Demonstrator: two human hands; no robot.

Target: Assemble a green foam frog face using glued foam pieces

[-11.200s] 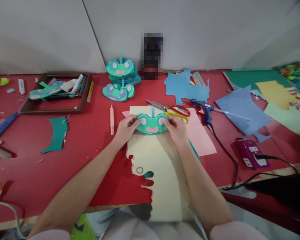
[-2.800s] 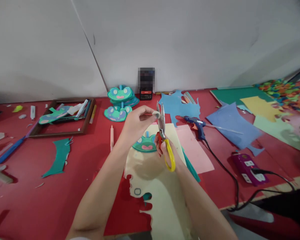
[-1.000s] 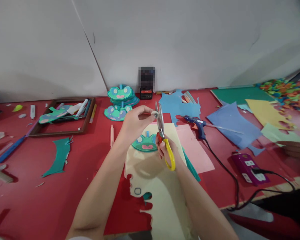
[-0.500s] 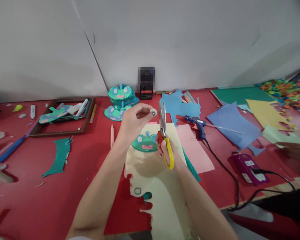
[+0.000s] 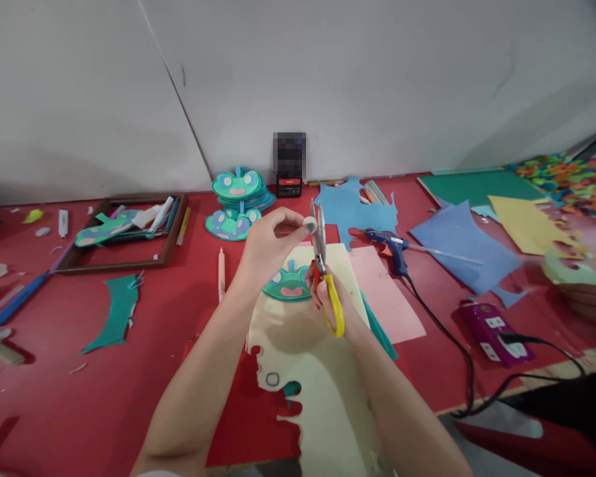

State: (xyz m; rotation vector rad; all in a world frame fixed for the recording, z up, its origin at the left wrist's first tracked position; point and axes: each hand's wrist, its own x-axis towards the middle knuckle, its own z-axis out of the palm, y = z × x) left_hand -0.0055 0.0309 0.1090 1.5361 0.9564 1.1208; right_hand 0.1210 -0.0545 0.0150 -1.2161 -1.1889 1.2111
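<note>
Between thumb and fingers, my left hand (image 5: 273,245) pinches a small round cream cutout (image 5: 310,224). My right hand (image 5: 328,295) is closed round the handles of yellow and red scissors (image 5: 334,305), whose blades point up and stand slightly apart. The cutout is at the blades' left side; whether it is between them I cannot tell. Below the hands a green frog face (image 5: 289,285) with blue eyes and a pink mouth lies on cream sheets (image 5: 322,371). The front sheet has a ragged left edge and a small drawn outline.
A dark blue glue gun (image 5: 390,245) lies right, its cord near a purple power strip (image 5: 494,334). Stacked frog faces (image 5: 241,189) stand by a phone (image 5: 289,165). Left is a brown frame (image 5: 124,265) holding pens. Another person's hand (image 5: 589,301) holds pale green material at far right.
My left hand has moved slightly right, bringing the cream cutout up to the scissor blades. The other person's hand has raised the pale green piece.
</note>
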